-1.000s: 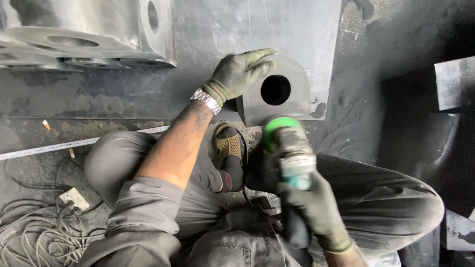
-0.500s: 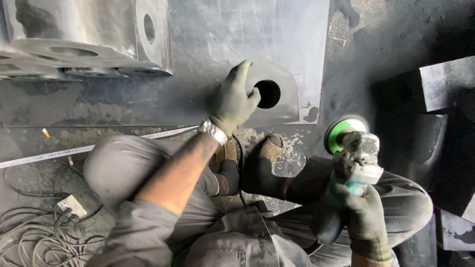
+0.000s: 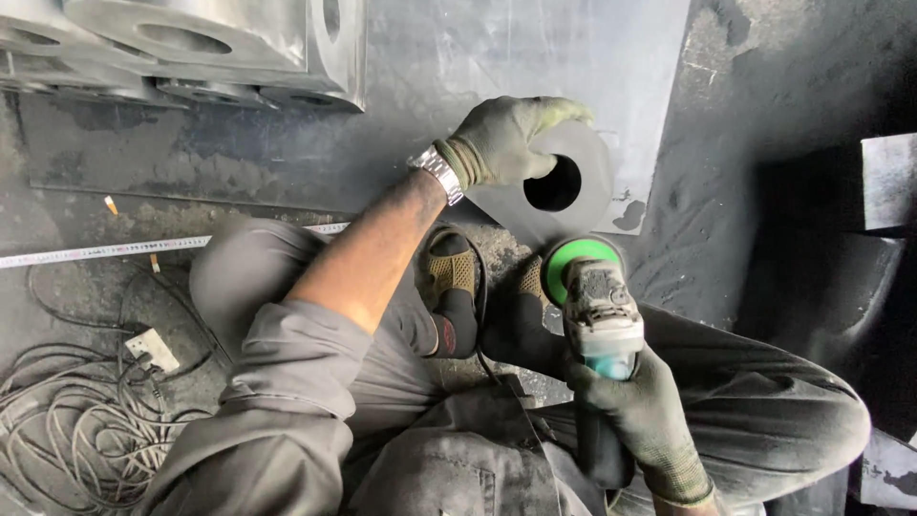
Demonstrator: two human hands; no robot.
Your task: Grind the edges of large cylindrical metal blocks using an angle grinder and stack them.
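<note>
**Gloved hands on a holed steel plate and an angle grinder**

The left hand (image 3: 506, 139), in a grey-green glove, lies closed over the upper rim of the rounded steel plate (image 3: 597, 196), fingers curled above its round hole (image 3: 554, 183) at about 12 o'clock from the person's feet. The plate rests on a dark steel sheet (image 3: 430, 86) on the floor. It looks thick, stiff and heavy, with edges that may be sharp; the curved rim beside the hole seems the safest place to hold.

The right hand (image 3: 645, 420) is wrapped tight round the body of the angle grinder (image 3: 597, 311), whose green-backed disc (image 3: 573, 260) sits just below the plate, at 6 o'clock from the hole. The tool looks dense and likely to kick, so a full-fist grip suits it.

Whether the disc touches metal cannot be told. The grinder's cable is mostly hidden by the legs. At 9 o'clock lie a tape measure (image 3: 105, 251) and coiled wires (image 3: 76, 430); stacked steel parts (image 3: 191, 43) are cut off at 11 o'clock.
</note>
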